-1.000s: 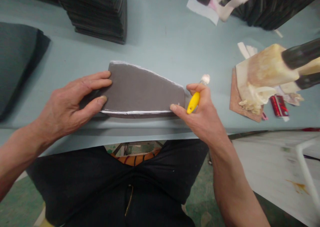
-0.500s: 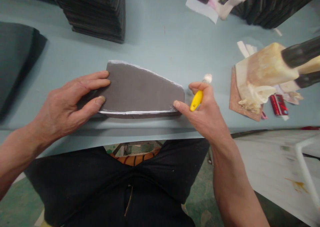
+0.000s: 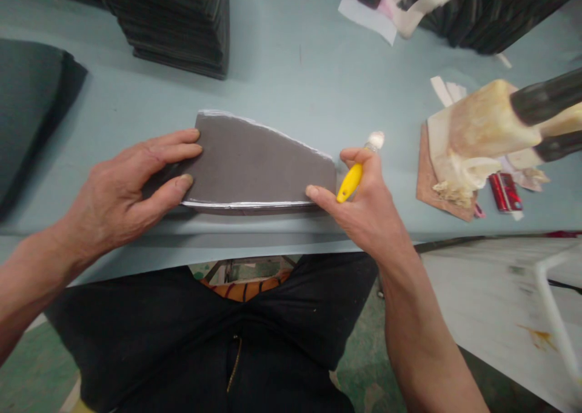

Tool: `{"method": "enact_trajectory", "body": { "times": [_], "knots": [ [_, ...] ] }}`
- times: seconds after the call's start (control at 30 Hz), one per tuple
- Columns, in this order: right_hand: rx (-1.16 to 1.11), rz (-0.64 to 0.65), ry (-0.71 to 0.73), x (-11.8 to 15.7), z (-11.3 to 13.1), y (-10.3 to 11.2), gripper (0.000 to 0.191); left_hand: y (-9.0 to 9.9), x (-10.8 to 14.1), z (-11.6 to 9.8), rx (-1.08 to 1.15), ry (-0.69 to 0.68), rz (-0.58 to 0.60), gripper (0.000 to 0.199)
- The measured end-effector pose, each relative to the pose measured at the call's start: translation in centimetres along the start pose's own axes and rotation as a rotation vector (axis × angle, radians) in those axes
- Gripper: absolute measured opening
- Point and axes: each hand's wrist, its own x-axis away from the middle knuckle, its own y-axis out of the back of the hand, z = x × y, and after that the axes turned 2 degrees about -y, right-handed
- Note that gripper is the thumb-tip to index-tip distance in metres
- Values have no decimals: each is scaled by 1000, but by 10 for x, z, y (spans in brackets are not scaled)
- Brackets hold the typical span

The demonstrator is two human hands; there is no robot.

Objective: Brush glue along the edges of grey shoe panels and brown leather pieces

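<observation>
A stack of dark grey shaped sheets (image 3: 259, 161) lies in front of me, white paste or glue along its far slanting edge and its near edge. My left hand (image 3: 140, 179) grips the stack's left end, fingertips at the side and thumb at the near left corner. My right hand (image 3: 364, 198) holds a small brush (image 3: 350, 182) by its yellow handle; the white-coated bristles point away from me. The right thumb also presses on the stack's near right corner, while the other fingers are beside its right end, partly hidden.
Tall stacks of dark pieces (image 3: 182, 31) stand at the back on the pale blue table (image 3: 291, 67), with more dark sheets (image 3: 31, 110) at left. To the right are a glue-crusted container (image 3: 486, 116) with black handles, a brown board (image 3: 422, 176) and a red can (image 3: 505, 191).
My right hand has shifted slightly left with the brush, its thumb sliding further onto the stack's near right corner. The left hand and the stack have hardly moved.
</observation>
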Motion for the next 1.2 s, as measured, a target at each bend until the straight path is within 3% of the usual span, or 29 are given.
{"method": "enact_trajectory", "body": {
  "times": [0.13,0.33,0.47,0.63,0.87,1.03,1.2],
  "knots": [
    [52,-7,-38,1,-5,4,87,0,0,0,1,-9,5,44],
    [26,-166,39,2,-28,30,79,0,-1,-1,23,16,-2,42],
    [-32,-171,31,5,-30,28,74,1,-1,-2,35,30,-12,42],
    [-159,-182,21,8,-28,13,69,2,-3,-4,66,65,-4,43],
    [-499,-440,108,32,-2,27,34,1,-2,-2,77,84,-25,41],
    [-731,-479,76,41,1,36,36,2,-3,-4,63,94,-9,40],
    [-829,-412,24,43,-7,37,45,4,-1,-4,55,107,-6,39]
  ]
}}
